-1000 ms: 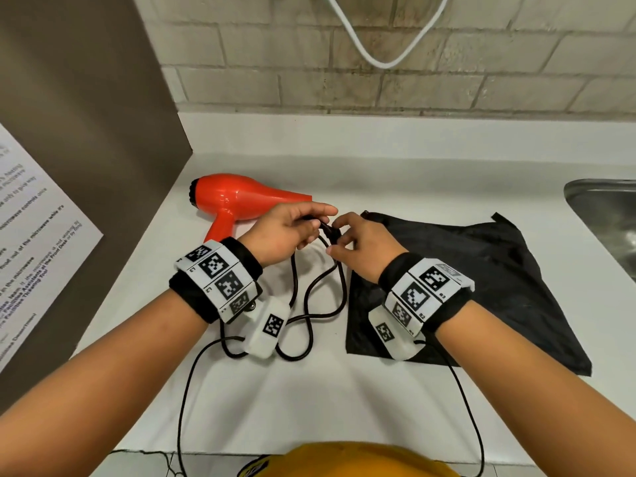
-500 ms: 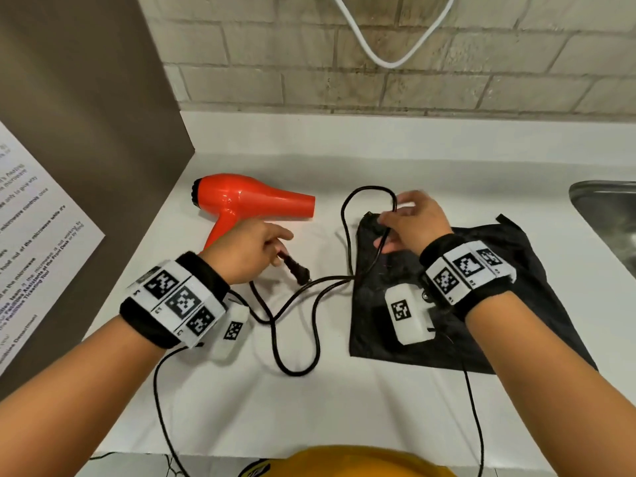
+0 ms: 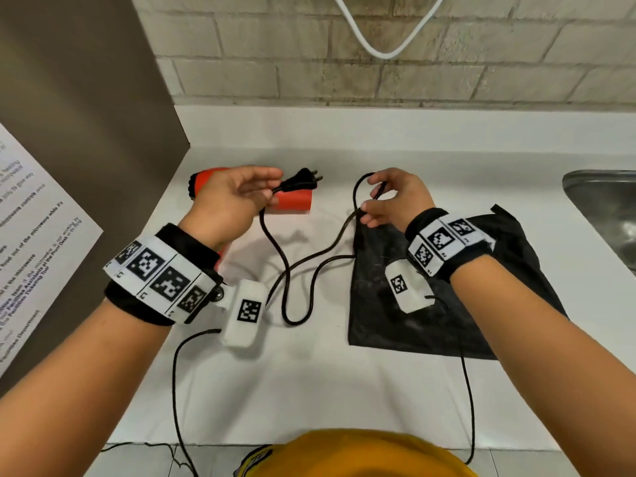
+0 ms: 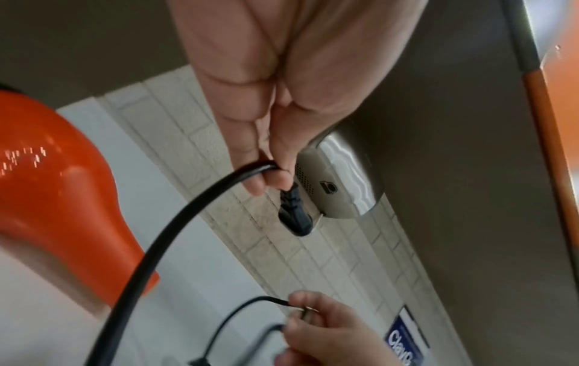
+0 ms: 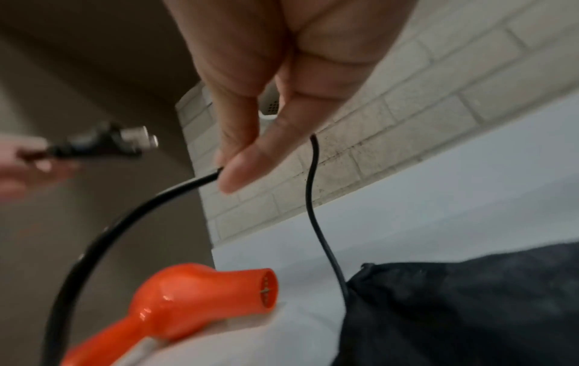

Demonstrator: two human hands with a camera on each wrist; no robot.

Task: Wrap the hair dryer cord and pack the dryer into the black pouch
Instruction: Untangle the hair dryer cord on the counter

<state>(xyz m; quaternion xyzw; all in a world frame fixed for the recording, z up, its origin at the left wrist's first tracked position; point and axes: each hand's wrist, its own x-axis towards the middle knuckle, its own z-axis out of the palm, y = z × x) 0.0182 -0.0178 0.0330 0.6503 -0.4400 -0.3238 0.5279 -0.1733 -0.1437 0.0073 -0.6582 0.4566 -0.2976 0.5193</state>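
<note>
Cord (image 3: 285, 266) runs slack between both raised hands — the left hand (image 3: 230, 201) pinches it just behind the plug (image 3: 298, 180); the right hand (image 3: 395, 197) pinches a loop further along. Red dryer (image 3: 292, 204) lies on the white counter (image 3: 309, 390) beneath the left hand; the black pouch (image 3: 481, 304) lies flat just beside it, under the right.

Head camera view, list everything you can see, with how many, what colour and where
hair dryer: one, orange, back left of counter, behind the left hand
cord: one, black, looping across the counter between the hands
plug: one, black, at the left fingers
pouch: one, black, flat on counter at right
counter: one, white
sink: one, steel, far right
cable: one, white, on the brick wall
left hand: holds cord by the plug
right hand: pinches cord
</note>
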